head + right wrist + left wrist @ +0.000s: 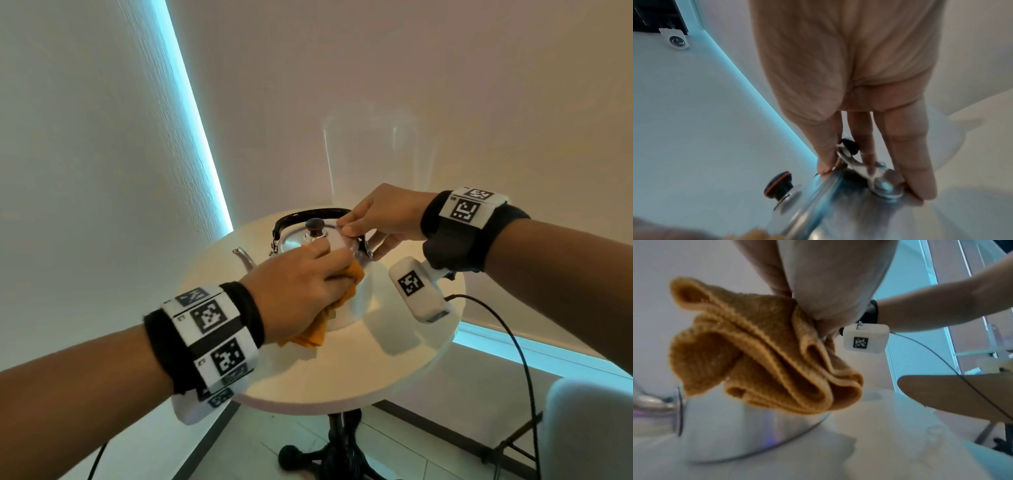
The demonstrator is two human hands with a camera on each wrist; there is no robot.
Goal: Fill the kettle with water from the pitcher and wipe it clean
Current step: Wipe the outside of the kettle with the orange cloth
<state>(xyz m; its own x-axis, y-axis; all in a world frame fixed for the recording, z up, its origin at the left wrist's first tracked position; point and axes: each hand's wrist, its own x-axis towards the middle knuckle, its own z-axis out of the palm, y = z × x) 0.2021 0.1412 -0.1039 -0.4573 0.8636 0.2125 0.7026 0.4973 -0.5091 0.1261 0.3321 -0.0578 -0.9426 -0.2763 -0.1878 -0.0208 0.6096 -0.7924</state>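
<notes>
The steel kettle [308, 270] stands near the middle of the round white bench [342, 370], lid on, spout [244, 257] pointing to about 9 o'clock and the black handle [308, 214] arched over the top. The clear pitcher [376, 154] stands behind it at 12 o'clock, close to the wall. The step in hand looks to be the wiping. The left hand [294, 294] comes in from 7 o'clock with its grip curled round a bunched orange cloth [329, 308], pressing it against the near shoulder and side of the kettle; in the left wrist view the cloth [764, 350] hangs in loose folds over the shiny wall. The right hand [380, 216] steadies the kettle from 2 o'clock, its fingers fairly straight, thumb [824, 162] on the lid edge and another finger [916, 170] down beside the handle's hinge bracket [881, 185]; it braces rather than pinches. To do this well, I would keep that brace firm so the kettle does not slide or tip, since it probably holds water. Flatten the cloth so more of it meets the metal, work round the body in overlapping strokes toward the spout, then turn the kettle to reach the far side. Mind the lid knob [315, 226]; a knock could unseat the lid.
</notes>
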